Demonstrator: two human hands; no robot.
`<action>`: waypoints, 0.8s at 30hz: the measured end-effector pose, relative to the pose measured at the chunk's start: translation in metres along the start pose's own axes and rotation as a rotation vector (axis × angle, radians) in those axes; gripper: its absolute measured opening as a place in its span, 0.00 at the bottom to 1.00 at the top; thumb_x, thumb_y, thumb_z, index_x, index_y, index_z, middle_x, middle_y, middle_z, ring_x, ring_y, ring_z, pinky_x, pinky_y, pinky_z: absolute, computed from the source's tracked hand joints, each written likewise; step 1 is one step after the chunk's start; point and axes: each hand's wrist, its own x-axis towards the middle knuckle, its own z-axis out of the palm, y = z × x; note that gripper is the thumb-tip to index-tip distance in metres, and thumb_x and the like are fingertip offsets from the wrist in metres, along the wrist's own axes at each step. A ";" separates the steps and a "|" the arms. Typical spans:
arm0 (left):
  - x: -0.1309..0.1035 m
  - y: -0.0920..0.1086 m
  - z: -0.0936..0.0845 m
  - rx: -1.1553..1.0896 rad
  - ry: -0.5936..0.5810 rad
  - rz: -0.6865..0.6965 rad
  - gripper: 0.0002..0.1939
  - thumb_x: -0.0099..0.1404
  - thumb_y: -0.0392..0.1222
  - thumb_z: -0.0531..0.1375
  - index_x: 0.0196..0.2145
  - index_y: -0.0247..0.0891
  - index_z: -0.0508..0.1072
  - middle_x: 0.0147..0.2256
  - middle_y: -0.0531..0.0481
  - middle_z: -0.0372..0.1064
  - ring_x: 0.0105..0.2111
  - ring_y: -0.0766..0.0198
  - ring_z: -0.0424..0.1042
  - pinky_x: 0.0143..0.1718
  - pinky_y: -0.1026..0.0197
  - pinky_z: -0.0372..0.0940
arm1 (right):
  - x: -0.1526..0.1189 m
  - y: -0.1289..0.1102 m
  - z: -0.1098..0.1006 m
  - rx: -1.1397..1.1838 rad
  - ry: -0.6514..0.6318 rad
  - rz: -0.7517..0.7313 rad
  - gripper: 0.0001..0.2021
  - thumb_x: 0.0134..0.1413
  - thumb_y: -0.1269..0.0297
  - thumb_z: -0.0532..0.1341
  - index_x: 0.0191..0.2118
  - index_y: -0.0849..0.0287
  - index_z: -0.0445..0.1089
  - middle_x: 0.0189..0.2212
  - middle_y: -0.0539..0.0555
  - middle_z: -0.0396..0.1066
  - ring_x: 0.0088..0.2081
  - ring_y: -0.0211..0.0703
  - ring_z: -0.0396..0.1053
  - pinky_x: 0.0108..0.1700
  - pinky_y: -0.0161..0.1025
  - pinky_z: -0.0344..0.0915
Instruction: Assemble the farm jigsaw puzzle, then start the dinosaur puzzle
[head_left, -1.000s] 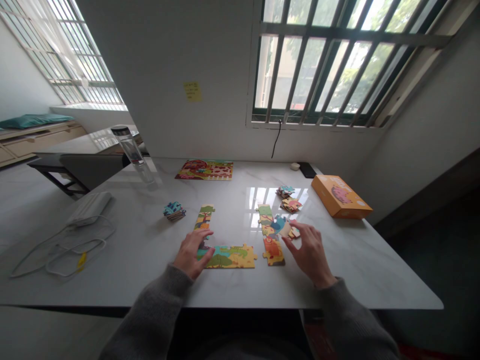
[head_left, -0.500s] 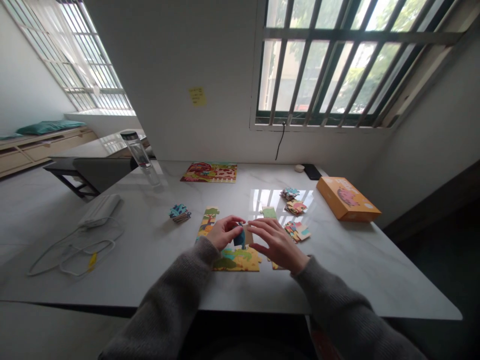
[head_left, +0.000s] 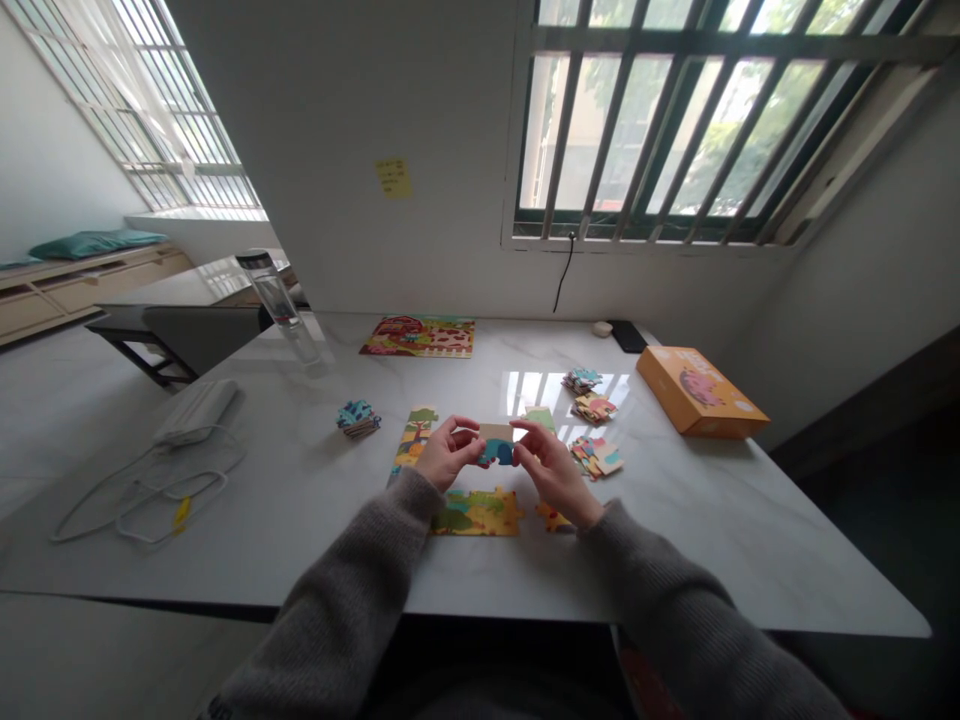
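A puzzle piece (head_left: 496,444) with beige and blue parts is held up between my two hands. My left hand (head_left: 448,455) pinches its left edge and my right hand (head_left: 551,468) grips its right edge. Below them lies a joined strip of yellow and green puzzle (head_left: 480,512), with a column of joined pieces (head_left: 412,437) at the left. On the right, partly covered by my right hand, are a green piece (head_left: 540,417) and a yellow piece (head_left: 553,518).
Piles of pieces lie at the right (head_left: 597,456) and left (head_left: 358,419). Farther back are a farm picture (head_left: 418,336), an orange box (head_left: 699,392), a black phone (head_left: 628,336) and a glass bottle (head_left: 271,290). A white cable (head_left: 169,490) lies at the left.
The piece has been turned and raised, and its right edge is now in my right hand, which was apart from it before. The view has tilted slightly.
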 end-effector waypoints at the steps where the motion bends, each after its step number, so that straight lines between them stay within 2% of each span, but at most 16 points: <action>1: -0.001 0.000 0.000 0.016 0.005 0.017 0.30 0.52 0.52 0.73 0.44 0.36 0.64 0.30 0.53 0.71 0.30 0.62 0.75 0.32 0.57 0.73 | -0.001 0.002 0.000 0.011 -0.001 0.012 0.16 0.63 0.60 0.58 0.54 0.57 0.66 0.27 0.48 0.69 0.31 0.40 0.70 0.36 0.39 0.68; 4: -0.004 0.001 -0.003 0.162 0.004 0.084 0.31 0.55 0.49 0.70 0.52 0.37 0.64 0.39 0.47 0.70 0.35 0.62 0.74 0.35 0.57 0.72 | -0.002 0.007 0.000 -0.010 -0.017 0.053 0.16 0.62 0.60 0.58 0.54 0.58 0.66 0.27 0.48 0.68 0.31 0.41 0.70 0.36 0.39 0.68; 8: -0.010 -0.001 -0.008 0.658 -0.049 0.338 0.28 0.58 0.42 0.66 0.55 0.39 0.66 0.54 0.39 0.63 0.48 0.52 0.70 0.45 0.49 0.71 | -0.005 0.011 -0.002 -0.174 -0.036 0.084 0.15 0.61 0.64 0.57 0.52 0.58 0.68 0.28 0.49 0.70 0.30 0.41 0.69 0.34 0.38 0.64; 10: -0.011 -0.003 -0.010 0.885 -0.103 0.478 0.29 0.56 0.40 0.66 0.56 0.40 0.67 0.55 0.39 0.62 0.53 0.48 0.66 0.53 0.44 0.66 | -0.006 0.011 -0.002 -0.222 -0.053 0.086 0.15 0.61 0.65 0.56 0.52 0.58 0.69 0.28 0.49 0.72 0.31 0.41 0.70 0.35 0.38 0.63; 13: -0.011 -0.007 -0.011 1.046 -0.172 0.563 0.31 0.58 0.40 0.65 0.59 0.40 0.66 0.54 0.40 0.64 0.54 0.47 0.64 0.57 0.42 0.63 | -0.006 0.011 -0.002 -0.217 -0.069 0.105 0.15 0.61 0.65 0.56 0.52 0.59 0.68 0.28 0.49 0.73 0.31 0.41 0.71 0.35 0.38 0.63; 18: -0.008 -0.009 -0.014 1.155 -0.174 0.524 0.31 0.60 0.40 0.64 0.60 0.38 0.63 0.54 0.40 0.66 0.52 0.48 0.64 0.56 0.46 0.63 | -0.006 0.008 -0.003 -0.247 -0.051 0.073 0.17 0.61 0.66 0.56 0.55 0.58 0.66 0.29 0.49 0.74 0.32 0.42 0.71 0.40 0.41 0.64; 21: -0.008 -0.009 -0.016 1.254 -0.150 0.395 0.35 0.58 0.40 0.65 0.62 0.37 0.62 0.55 0.40 0.66 0.53 0.46 0.64 0.56 0.45 0.62 | -0.005 0.005 -0.011 -0.330 0.022 -0.008 0.18 0.61 0.66 0.56 0.57 0.58 0.65 0.32 0.51 0.73 0.35 0.44 0.70 0.44 0.43 0.64; 24: -0.009 -0.009 -0.016 1.345 -0.133 0.267 0.35 0.58 0.39 0.64 0.62 0.37 0.62 0.55 0.40 0.66 0.53 0.46 0.64 0.55 0.45 0.62 | -0.004 0.003 -0.025 -0.430 0.083 -0.064 0.14 0.62 0.66 0.56 0.52 0.58 0.69 0.34 0.53 0.72 0.37 0.46 0.69 0.45 0.44 0.63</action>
